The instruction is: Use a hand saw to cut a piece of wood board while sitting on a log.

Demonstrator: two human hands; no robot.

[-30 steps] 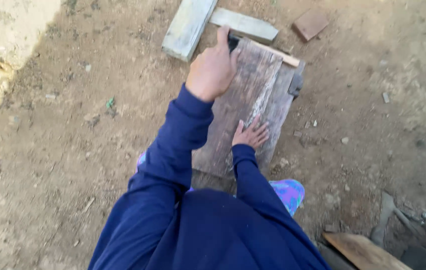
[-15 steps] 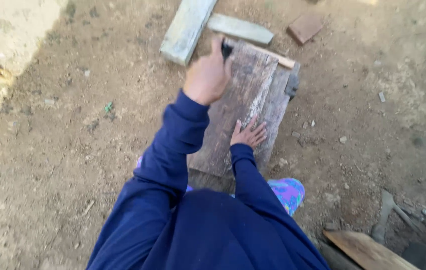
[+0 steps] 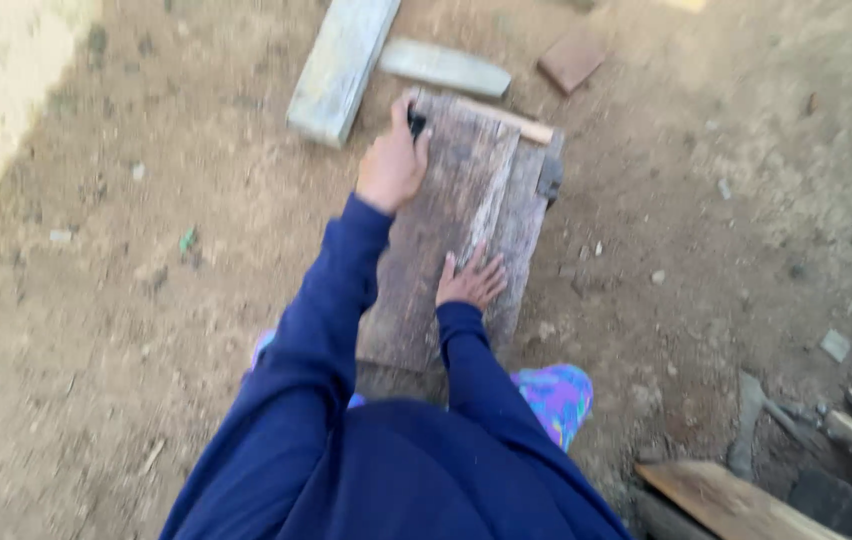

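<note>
Head view — left hand (image 3: 392, 165) grips perhaps a tool (image 3: 416, 123); right hand (image 3: 472, 281) presses plank (image 3: 451, 215).

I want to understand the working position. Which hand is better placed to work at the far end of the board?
The left hand. It already grips a small dark object at the far end of the board. The right hand lies flat mid-board, probably steadying it.

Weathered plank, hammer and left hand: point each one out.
weathered plank (image 3: 446, 230), head view, bare middle of its face.
hammer (image 3: 506, 118), head view, on the wooden handle.
left hand (image 3: 391, 165), head view, back of the hand.
</note>
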